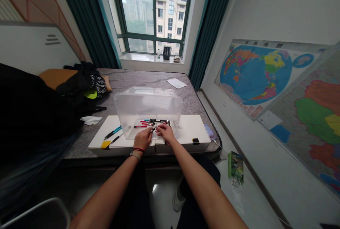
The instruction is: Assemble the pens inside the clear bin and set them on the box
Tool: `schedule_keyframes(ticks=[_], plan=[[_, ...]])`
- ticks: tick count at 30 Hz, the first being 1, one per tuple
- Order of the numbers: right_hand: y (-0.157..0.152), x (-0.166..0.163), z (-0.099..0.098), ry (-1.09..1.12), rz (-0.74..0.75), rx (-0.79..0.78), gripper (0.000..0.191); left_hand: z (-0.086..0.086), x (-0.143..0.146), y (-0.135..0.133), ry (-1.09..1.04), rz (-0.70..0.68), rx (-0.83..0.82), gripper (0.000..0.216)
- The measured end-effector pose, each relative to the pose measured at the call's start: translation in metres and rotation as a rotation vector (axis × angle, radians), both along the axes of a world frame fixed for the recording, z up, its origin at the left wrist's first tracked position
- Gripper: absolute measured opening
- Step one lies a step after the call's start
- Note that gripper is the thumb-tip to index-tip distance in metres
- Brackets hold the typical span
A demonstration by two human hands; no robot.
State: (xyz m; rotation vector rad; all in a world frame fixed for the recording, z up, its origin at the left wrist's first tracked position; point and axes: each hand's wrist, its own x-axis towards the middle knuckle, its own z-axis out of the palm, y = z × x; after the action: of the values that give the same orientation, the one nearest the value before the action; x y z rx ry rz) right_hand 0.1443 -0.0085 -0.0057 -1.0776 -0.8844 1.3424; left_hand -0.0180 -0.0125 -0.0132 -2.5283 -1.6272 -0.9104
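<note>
My left hand (pixel 143 138) is closed on a slim dark piece that looks like part of a pen (pixel 153 129). Close beside it, my right hand (pixel 165 132) makes a pinch, its fingertips near the same pen; what it grips is too small to make out. Just beyond my fingers lies a loose pile of red, black and blue pens (pixel 148 121). The pens lie in a clear plastic bin (pixel 148 103) that seems tipped on its side, its opening toward me. Several blue and black pens (pixel 113 132) rest left of the bin.
White boxes (pixel 192 126) under the bin stand on a bed (pixel 111 76). Dark clothes and a bag (pixel 98 85) lie at the left, with a crumpled tissue (pixel 90 120) nearby. A paper sheet (pixel 176 83) is at the back; a pixelated device (pixel 210 131) is at the right edge.
</note>
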Motion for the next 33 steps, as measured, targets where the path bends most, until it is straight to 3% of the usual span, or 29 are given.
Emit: schedule_keyframes(ticks=[10,18,33], plan=[[-0.003,-0.0007,-0.0007,-0.002,-0.001,0.045,0.042,0.0073,0.0045,-0.0017,0.079,0.067,-0.03,0.023],[-0.0046,-0.005,-0.0035,-0.057,-0.039,0.102,0.038,0.0079,0.0068,-0.0023,0.104,0.039,0.011,0.037],[-0.0062,-0.0074,-0.0014,-0.181,-0.044,0.1,0.036,0.0084,0.0041,-0.0018,0.144,0.008,0.05,0.037]])
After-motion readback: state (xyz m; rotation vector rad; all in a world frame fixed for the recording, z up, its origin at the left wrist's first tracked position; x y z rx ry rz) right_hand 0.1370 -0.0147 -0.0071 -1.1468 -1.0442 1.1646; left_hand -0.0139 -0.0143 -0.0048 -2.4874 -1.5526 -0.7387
